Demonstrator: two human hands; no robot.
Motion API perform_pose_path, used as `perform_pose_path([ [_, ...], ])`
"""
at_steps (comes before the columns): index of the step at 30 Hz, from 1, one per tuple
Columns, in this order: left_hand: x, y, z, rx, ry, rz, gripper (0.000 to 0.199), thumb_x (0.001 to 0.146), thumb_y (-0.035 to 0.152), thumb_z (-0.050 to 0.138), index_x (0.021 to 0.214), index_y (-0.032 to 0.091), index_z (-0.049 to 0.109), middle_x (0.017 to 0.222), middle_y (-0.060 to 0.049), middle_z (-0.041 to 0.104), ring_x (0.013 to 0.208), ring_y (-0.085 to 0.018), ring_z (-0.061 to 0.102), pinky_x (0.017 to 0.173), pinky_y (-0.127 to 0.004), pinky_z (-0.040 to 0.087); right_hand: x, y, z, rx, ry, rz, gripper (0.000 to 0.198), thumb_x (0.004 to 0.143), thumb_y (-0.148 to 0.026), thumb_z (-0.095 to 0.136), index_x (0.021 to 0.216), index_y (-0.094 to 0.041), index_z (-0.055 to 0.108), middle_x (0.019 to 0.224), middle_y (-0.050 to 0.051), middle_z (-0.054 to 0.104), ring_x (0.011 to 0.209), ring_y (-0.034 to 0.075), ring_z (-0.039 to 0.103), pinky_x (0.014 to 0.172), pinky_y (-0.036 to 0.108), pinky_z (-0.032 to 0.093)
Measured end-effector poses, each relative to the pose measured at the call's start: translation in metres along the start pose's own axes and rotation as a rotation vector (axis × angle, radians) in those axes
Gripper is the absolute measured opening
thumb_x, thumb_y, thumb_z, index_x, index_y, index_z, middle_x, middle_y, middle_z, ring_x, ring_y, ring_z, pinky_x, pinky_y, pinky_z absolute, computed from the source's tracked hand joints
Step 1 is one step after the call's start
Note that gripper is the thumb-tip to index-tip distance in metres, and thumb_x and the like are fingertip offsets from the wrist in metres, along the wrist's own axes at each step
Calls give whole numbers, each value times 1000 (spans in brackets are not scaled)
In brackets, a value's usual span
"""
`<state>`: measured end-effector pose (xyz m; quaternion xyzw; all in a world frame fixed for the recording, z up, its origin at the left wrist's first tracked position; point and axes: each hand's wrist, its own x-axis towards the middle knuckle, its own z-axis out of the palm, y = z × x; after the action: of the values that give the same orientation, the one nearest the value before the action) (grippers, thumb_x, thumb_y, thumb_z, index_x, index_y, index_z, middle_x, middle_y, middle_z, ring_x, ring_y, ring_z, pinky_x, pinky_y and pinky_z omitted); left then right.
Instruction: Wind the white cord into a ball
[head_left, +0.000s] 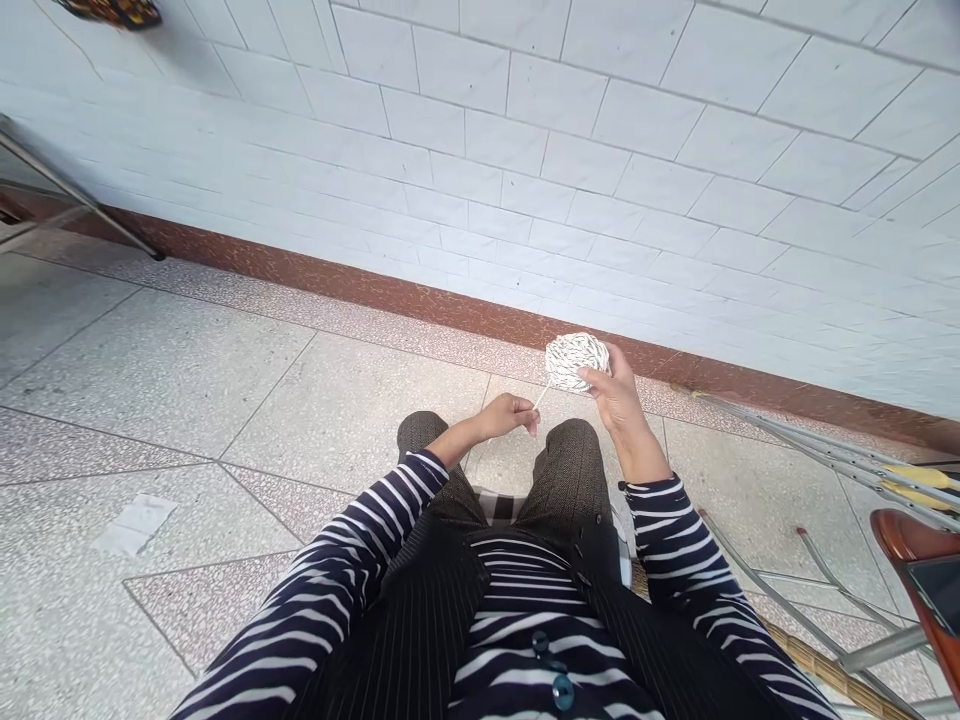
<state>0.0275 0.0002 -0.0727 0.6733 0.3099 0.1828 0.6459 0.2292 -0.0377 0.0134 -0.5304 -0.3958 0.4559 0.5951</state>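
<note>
1. One paper (137, 524), lower left of frame, on the floor (225, 365).
2. Left hand (510, 415), centre: fingertips pinching one strand (544, 390).
3. One white cord ball (574, 360), just right of centre; strand runs from its lower left to left hand.
4. Right hand (621, 400), right of centre: grasping the ball's right side.
5. One dark flat item (937, 592), lower right edge; can't tell what.

Indoor room, exact sort unclear: white tiled wall (555, 150), speckled floor (375, 375), red-brown baseboard (375, 288).
</note>
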Motion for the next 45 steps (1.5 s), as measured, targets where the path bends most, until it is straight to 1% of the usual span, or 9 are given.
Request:
perform_pose_path([
  [5,-16,20,6,134,-145,-12,32,86,36,59,66,14,70,63,-2,67,62,-13,56,68,-24,42,9,20,-8,-577,82,-202,65,59,-30,78,119,-24,55,125,10,57,116,33,56,94,49,50],
  [9,-15,45,-5,418,-87,24,31,85,29,56,59,15,65,52,3,55,50,-9,43,56,-24,33,4,47,-14,-875,-37,-183,68,58,-23,73,124,-23,57,135,13,50,122,37,52,93,51,50],
  [13,-5,59,-19,820,103,235,28,88,23,56,62,17,63,57,1,60,58,-13,52,79,-28,43,-8,66,-12,-750,-306,-67,66,55,-20,71,121,-23,62,128,10,55,120,34,55,103,50,45],
  [17,0,57,-26,987,137,395,26,94,23,55,71,17,66,68,-3,68,69,-16,60,110,-42,34,-22,64,-10,-430,-499,134,70,55,-20,73,124,-23,62,123,6,62,116,30,59,101,45,45],
  [23,-3,39,-25,681,219,278,26,95,28,54,79,18,73,79,-7,73,76,-20,64,87,-32,46,-39,41,-11,15,-514,242,70,53,-17,78,121,-27,63,115,1,67,104,23,63,86,32,51],
  [27,-5,20,-15,356,232,128,19,87,22,59,83,15,75,85,-6,76,79,-20,67,74,-26,47,-41,26,-4,182,-401,229,70,48,-19,82,115,-28,65,113,1,69,105,25,64,88,35,52],
  [32,-11,3,5,164,210,10,28,87,32,61,70,13,72,71,-3,70,70,-16,62,68,-24,46,-26,7,-1,208,-209,120,65,50,-23,80,112,-28,62,117,3,68,114,30,61,92,42,53],
  [38,-18,5,13,-38,60,23,28,87,38,62,83,13,73,81,-5,73,80,-16,65,81,-27,47,-7,-6,-1,47,32,-56,63,55,-24,81,114,-26,57,122,4,63,114,28,60,88,39,54],
  [45,-13,-3,-7,-448,230,-59,32,80,37,67,98,12,68,88,-9,73,79,-19,70,81,-33,52,-15,-25,-1,195,-47,-20,57,57,-22,75,112,-29,61,123,4,65,118,29,58,89,42,55],
])
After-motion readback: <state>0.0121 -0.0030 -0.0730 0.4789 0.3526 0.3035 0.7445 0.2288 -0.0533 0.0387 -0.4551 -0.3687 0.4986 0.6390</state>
